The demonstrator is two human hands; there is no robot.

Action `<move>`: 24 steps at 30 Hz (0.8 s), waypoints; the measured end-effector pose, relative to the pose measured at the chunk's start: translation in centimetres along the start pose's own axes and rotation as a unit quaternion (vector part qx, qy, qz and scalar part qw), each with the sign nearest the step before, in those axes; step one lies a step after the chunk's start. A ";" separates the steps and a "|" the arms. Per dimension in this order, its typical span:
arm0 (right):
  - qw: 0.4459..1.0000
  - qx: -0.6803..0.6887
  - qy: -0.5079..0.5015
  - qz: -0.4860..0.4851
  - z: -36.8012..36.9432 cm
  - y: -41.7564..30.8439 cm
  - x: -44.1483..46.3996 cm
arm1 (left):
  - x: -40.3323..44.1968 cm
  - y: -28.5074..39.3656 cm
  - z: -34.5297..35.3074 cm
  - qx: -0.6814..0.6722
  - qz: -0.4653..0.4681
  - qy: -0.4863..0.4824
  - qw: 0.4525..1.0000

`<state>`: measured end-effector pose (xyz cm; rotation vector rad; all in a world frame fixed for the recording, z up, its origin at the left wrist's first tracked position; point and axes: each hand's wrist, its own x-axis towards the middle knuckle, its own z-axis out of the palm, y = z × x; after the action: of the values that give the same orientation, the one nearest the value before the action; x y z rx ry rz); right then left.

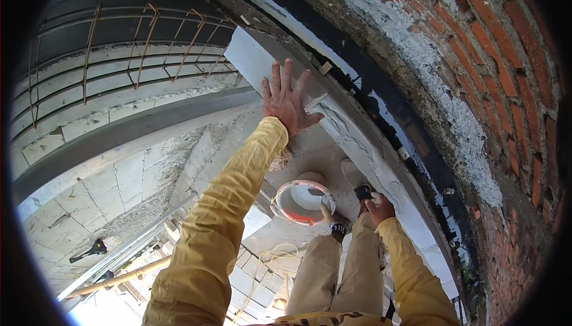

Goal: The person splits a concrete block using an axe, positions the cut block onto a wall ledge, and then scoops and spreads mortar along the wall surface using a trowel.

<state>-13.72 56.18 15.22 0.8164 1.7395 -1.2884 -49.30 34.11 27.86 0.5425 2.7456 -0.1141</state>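
Observation:
My left hand [289,97] reaches forward with its fingers spread, the palm against a light grey block [253,58] at the far end of the block wall [381,168]. A rough band of grey mortar [336,125] runs along the wall beside my thumb. Lower down, my right hand [380,208] is closed with curled fingers, close to the wall's side and my right foot [362,194]. What it holds, if anything, I cannot make out. A bucket [304,202] with a reddish, smeared rim stands by my feet, grey-white material inside.
A brick wall [506,76] rises at the right, beyond a dark strip [387,97]. Rebar [140,58] spans the upper left above a grey beam [119,138]. A yellow cord [277,253] lies below the bucket. A black tool [89,250] is at the lower left.

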 end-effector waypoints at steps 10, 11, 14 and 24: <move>0.916 -0.183 0.101 -0.342 -1.1 -24.7 10.5 | 0.5 0.4 3.2 0.024 -0.055 -0.021 0.998; 0.910 -0.210 0.096 -0.345 -0.7 -26.0 12.0 | 0.5 0.4 3.4 0.021 -0.058 -0.013 0.998; 0.893 -0.276 0.077 -0.347 0.4 -28.8 16.3 | 0.6 0.3 4.1 0.017 -0.056 0.019 0.998; 0.878 -0.283 -0.022 -0.385 1.6 -31.7 20.2 | 0.6 0.3 5.2 0.015 -0.061 0.054 0.997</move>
<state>-49.90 46.69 11.17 -0.2874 2.3372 -1.1231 -48.04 33.85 22.77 0.4004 2.8857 -0.1613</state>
